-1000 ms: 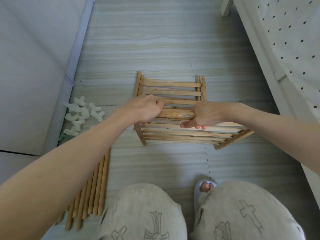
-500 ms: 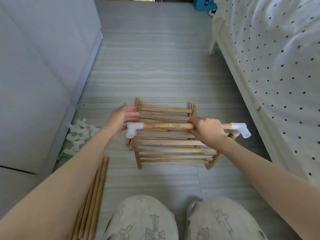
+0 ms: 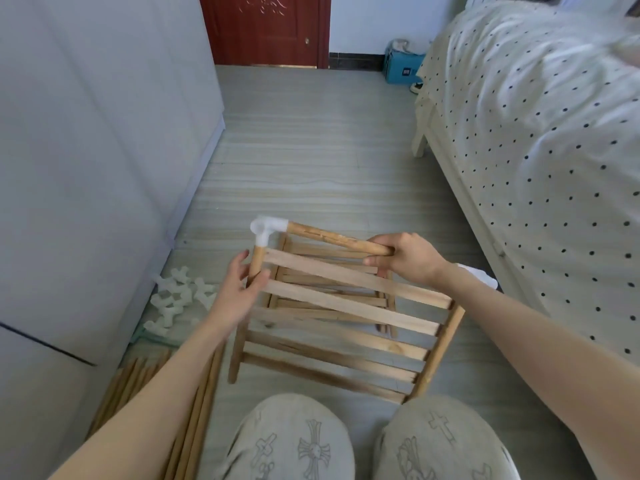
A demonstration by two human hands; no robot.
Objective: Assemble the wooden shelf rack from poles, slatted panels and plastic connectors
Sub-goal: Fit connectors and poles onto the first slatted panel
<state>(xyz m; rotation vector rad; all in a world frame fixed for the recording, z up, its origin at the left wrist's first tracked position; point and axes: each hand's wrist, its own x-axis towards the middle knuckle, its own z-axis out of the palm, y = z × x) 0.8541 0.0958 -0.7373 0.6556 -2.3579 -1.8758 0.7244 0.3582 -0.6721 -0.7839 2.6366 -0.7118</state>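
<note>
One head-worn view looks forward and down from above the person's knees (image 3: 287, 441), close over both hands and the panel (image 3: 339, 327) held before them. It faces along the floor (image 3: 311, 140) towards a door (image 3: 265, 29), wall (image 3: 86, 150) at left, bed (image 3: 540, 133) at right.

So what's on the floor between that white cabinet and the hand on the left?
In the head view, a heap of white plastic connectors lies on the floor between the cabinet and the left hand.
</note>
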